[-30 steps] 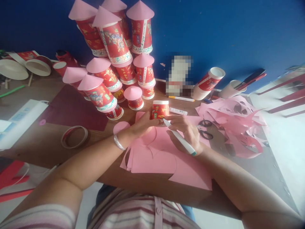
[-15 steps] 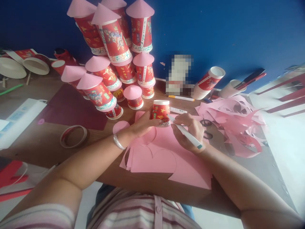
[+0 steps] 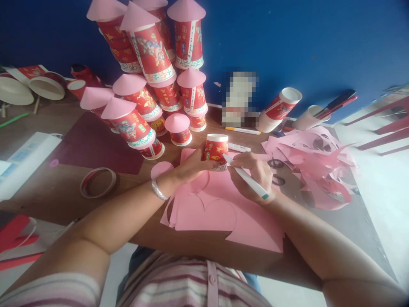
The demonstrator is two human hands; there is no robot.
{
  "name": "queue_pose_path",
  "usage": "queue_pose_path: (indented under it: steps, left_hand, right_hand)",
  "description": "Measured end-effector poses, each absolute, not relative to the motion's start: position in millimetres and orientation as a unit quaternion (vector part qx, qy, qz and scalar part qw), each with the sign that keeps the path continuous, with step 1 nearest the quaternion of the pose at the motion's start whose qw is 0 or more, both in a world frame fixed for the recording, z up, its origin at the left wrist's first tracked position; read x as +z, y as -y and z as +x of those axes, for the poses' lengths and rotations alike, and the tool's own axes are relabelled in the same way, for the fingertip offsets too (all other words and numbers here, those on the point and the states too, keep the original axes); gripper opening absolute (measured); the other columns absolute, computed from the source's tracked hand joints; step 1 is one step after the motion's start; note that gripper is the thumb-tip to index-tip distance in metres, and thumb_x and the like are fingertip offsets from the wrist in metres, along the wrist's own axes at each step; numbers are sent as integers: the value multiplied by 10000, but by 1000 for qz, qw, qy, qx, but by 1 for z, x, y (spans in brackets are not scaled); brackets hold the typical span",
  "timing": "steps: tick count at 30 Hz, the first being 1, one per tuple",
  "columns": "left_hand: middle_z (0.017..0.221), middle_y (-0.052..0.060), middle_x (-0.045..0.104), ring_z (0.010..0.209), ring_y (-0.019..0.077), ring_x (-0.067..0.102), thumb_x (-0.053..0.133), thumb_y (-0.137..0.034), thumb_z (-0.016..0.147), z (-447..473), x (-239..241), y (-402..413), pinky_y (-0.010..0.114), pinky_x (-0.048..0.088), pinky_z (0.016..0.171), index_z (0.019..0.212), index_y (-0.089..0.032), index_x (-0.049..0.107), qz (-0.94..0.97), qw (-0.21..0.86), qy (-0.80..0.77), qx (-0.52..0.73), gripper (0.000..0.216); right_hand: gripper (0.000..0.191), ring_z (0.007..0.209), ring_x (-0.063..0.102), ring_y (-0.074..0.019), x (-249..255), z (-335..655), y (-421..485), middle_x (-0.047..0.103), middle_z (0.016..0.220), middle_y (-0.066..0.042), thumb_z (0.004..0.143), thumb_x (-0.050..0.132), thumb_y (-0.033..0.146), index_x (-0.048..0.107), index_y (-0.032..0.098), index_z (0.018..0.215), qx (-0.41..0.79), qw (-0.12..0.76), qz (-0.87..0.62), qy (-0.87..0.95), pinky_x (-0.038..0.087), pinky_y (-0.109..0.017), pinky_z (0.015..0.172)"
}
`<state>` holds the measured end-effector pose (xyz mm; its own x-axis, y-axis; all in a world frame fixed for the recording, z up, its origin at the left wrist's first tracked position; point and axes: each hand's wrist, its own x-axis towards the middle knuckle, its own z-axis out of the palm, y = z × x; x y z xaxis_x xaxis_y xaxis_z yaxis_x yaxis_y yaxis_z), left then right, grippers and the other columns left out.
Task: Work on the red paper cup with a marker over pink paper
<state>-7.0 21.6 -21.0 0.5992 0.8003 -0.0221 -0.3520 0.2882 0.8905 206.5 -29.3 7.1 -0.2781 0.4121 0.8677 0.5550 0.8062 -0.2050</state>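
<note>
My left hand (image 3: 191, 167) is wrapped round a red paper cup (image 3: 214, 149) with gold and green prints and a white rim. Between the fingers of my right hand (image 3: 252, 175) is a white marker (image 3: 247, 181) with a green end. Its tip meets the lower front of the cup, near a white band with drawn lines; whether it touches is too small to tell. Under both hands lies a stack of pink paper (image 3: 204, 217) marked with curved outlines. A small pink paper disc (image 3: 162, 169) is beside my left wrist.
Red cup towers with pink cone roofs (image 3: 147, 51) stand at the back left. Stacked cups (image 3: 279, 110), a pen cup (image 3: 309, 118) and an orange-capped marker (image 3: 243, 130) are along the wall. Scissors (image 3: 276, 178) and pink scraps (image 3: 322, 170) lie right, a tape roll (image 3: 98, 182) left.
The marker tip has shifted slightly left and up along the cup, and my right hand with it. My left hand keeps its hold; the view has moved slightly.
</note>
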Motion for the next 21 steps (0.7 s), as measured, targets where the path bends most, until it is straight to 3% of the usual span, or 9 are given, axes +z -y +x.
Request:
queue_pose_path:
  steps: [8, 13, 21]
  left_hand:
    - [1198, 77, 827, 1153, 278, 779, 1126, -389, 729, -8, -27, -22, 433, 590, 1058, 1267, -229, 748, 465, 762, -242, 380, 677]
    - [1142, 74, 818, 1113, 267, 774, 1088, -424, 802, -8, -24, -21, 413, 601, 1008, 1206, -219, 763, 491, 749, -230, 381, 558]
    - [1184, 84, 816, 1156, 286, 779, 1095, -436, 787, -9, -26, -21, 423, 597, 1012, 1262, -224, 760, 489, 751, -235, 377, 619]
  right_hand:
    - [263, 756, 826, -200, 7, 207, 29, 810, 912, -1, 1034, 723, 71, 682, 275, 1195, -63, 516, -295, 802, 682, -313, 627]
    - [340, 750, 812, -200, 6, 205, 31, 809, 923, 8, 1019, 721, 39, 691, 283, 1254, -69, 511, -276, 811, 690, -329, 657]
    - [330, 786, 813, -190, 7, 206, 31, 805, 933, -2, 1017, 730, 19, 693, 261, 1239, -64, 509, -273, 814, 687, -312, 702]
